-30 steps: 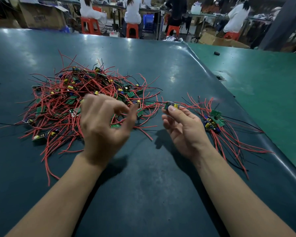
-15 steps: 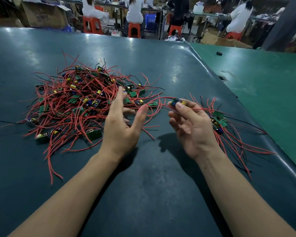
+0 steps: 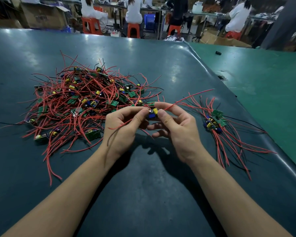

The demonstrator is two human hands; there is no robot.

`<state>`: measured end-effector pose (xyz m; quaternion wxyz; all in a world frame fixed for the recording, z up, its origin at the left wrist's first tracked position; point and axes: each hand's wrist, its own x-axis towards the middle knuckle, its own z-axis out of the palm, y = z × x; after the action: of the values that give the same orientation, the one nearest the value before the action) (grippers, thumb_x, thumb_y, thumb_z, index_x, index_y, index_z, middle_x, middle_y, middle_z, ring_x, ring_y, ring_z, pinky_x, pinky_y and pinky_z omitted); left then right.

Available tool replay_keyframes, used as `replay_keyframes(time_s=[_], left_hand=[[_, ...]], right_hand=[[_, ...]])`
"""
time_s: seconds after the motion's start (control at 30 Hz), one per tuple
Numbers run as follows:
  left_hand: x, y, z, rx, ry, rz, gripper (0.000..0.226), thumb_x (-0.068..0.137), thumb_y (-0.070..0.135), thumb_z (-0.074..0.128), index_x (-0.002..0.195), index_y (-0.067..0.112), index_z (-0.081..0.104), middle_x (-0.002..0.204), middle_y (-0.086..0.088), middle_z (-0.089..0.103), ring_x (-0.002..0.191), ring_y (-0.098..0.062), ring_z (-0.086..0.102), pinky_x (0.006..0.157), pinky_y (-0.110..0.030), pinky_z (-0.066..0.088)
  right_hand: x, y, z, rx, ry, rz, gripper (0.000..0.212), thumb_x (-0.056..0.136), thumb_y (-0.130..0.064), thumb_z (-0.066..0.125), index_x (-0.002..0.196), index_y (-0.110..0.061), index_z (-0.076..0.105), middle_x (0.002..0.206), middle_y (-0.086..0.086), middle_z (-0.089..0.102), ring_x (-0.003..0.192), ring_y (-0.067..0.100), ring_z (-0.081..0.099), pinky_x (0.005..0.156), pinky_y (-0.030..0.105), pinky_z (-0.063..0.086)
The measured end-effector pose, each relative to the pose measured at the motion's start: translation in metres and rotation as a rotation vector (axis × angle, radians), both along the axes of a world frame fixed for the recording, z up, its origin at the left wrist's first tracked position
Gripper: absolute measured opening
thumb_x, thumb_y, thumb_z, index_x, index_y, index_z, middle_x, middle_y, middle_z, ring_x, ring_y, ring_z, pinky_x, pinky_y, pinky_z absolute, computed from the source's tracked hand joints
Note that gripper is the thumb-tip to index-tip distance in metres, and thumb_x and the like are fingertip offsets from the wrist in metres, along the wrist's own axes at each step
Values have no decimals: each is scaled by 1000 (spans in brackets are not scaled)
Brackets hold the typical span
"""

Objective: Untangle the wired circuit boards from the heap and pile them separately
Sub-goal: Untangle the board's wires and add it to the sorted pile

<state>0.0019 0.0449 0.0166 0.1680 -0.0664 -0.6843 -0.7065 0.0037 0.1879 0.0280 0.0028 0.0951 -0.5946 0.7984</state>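
Since half a second earlier, the left hand (image 3: 125, 127) had left the edge of the heap (image 3: 85, 103) and come across to meet the right hand (image 3: 176, 127), so that both now closed on one board (image 3: 152, 114) held up between them, just in front of the heap's near right edge. The board was small, with a yellow and a blue part showing on top. The left thumb and forefinger pinched its left side; the right thumb and forefinger pinched its right side. The other fingers (image 3: 159, 134) of the right hand curled loosely beneath. A red wire (image 3: 191, 96) ran from the board up and to the right, clear of the worktop, and another red lead and a black one hung down across the left palm and wrist.

The heap lay to the left on the dark worktop (image 3: 143, 194), a dense tangle of red wires and green boards. The sorted pile (image 3: 214, 122) lay to the right, well apart from the heap, its boards bunched together and its wires fanned toward the person.

The step in hand looked to be the freeing of this one board; whether its leads were fully clear of the heap could not be told. The next move would likely call for drawing the trailing wires free without dragging neighbours along, then carrying the board rightward to lay it on the pile with its leads in line with the others.
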Motion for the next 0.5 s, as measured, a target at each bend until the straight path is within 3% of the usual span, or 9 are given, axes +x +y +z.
replay_keyframes(time_s=[0.2, 0.33, 0.5], left_hand=[[-5, -5, 2, 258, -104, -13, 4, 86, 10, 69, 86, 10, 73, 71, -2, 73, 58, -11, 66, 58, -21, 54], [-5, -7, 3, 422, -156, -148, 21, 73, 11, 72, 92, 5, 71, 76, -5, 73, 63, -13, 67, 62, -20, 55], [-4, -7, -1, 300, -179, -235, 24, 66, 22, 82, 88, 13, 78, 86, -10, 75, 71, -19, 67, 75, -30, 58]], right_hand=[[-1, 0, 1, 10, -3, -72, 15, 98, -10, 55, 101, -14, 70, 87, 4, 75, 58, 20, 70, 42, 23, 50], [-3, 1, 0, -34, -24, -67, 10, 97, -7, 56, 100, -11, 65, 84, 4, 73, 56, 19, 68, 41, 22, 48], [-3, 2, -3, 14, -5, -100, 8, 93, -7, 62, 90, -11, 56, 75, 4, 73, 54, 20, 68, 41, 23, 48]])
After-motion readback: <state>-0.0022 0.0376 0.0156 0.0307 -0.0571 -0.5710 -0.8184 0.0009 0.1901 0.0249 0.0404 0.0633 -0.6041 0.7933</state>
